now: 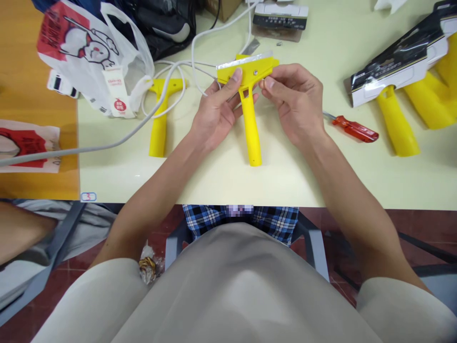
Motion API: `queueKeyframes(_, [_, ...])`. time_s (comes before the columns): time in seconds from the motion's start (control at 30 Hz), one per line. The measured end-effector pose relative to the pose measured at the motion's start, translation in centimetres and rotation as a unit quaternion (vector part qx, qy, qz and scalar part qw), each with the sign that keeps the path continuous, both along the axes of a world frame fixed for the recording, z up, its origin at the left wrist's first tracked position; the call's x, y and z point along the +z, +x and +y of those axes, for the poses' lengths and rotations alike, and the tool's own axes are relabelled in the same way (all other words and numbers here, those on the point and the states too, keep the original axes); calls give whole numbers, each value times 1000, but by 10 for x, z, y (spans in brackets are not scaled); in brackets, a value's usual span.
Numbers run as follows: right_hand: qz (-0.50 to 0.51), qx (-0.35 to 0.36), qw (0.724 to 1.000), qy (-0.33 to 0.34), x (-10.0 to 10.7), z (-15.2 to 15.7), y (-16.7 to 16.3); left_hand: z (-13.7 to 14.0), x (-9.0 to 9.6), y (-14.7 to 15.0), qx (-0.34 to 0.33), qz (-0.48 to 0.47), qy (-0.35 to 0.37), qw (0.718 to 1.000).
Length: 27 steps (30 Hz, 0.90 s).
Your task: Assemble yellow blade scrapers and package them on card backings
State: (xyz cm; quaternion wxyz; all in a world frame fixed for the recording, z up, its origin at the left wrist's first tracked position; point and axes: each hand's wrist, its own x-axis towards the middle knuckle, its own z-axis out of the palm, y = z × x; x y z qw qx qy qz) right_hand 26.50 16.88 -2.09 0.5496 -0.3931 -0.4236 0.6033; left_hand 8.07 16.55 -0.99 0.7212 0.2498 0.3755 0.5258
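A yellow scraper [252, 124] with a metal blade [246, 60] along its top edge is held above the table, its handle pointing toward me. My left hand [217, 109] grips the left side of the scraper head, thumb on its face. At the right end of the head, my right hand [298, 100] is closed, thumb and finger pinched together. Whatever is between those fingertips is too small to make out. Just right of that hand lies a screwdriver [355, 129] with a red handle. Another yellow scraper piece [159, 119] rests on the left, partly behind a cable.
A grey-white cable [135, 136] crosses the left side. Behind it sits a plastic bag [89, 57] beside a black bag [160, 28]. Packaged scrapers [396, 62] with yellow handles lie at right. A package [280, 21] and a small metal bit [279, 44] are at the back.
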Motion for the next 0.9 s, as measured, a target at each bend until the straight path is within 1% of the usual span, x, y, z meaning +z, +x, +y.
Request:
queueKeyframes(0.13, [-31, 1, 1000, -7, 0, 0, 4, 1, 0, -1, -7, -13, 3, 1000])
queueKeyframes(0.23, [-4, -2, 1000, -20, 1, -1, 4, 2, -1, -1, -8, 11, 6, 1000])
queueKeyframes(0.33, [31, 23, 998, -58, -3, 0, 4, 1, -1, -1, -22, 29, 5, 999])
queueKeyframes(0.4, [54, 45, 995, -74, -6, 3, 5, 0, 0, -1, -33, 20, 9, 999])
queueKeyframes(0.5, [76, 50, 993, -77, -8, 6, 8, -1, 2, -1, -33, 6, 4, 999])
queueKeyframes(0.6, [66, 68, 992, -81, -4, 6, 12, -2, 3, -2, -24, -24, 4, 999])
queueKeyframes(0.7, [49, 91, 991, -84, 1, 4, 14, -2, 1, -2, -27, -41, 20, 999])
queueKeyframes(0.8, [51, 83, 991, -88, 0, 4, 13, -1, -1, -3, -37, -7, 23, 999])
queueKeyframes(0.9, [44, 93, 990, -95, -1, 4, 12, -1, -2, -3, -45, 16, 26, 998])
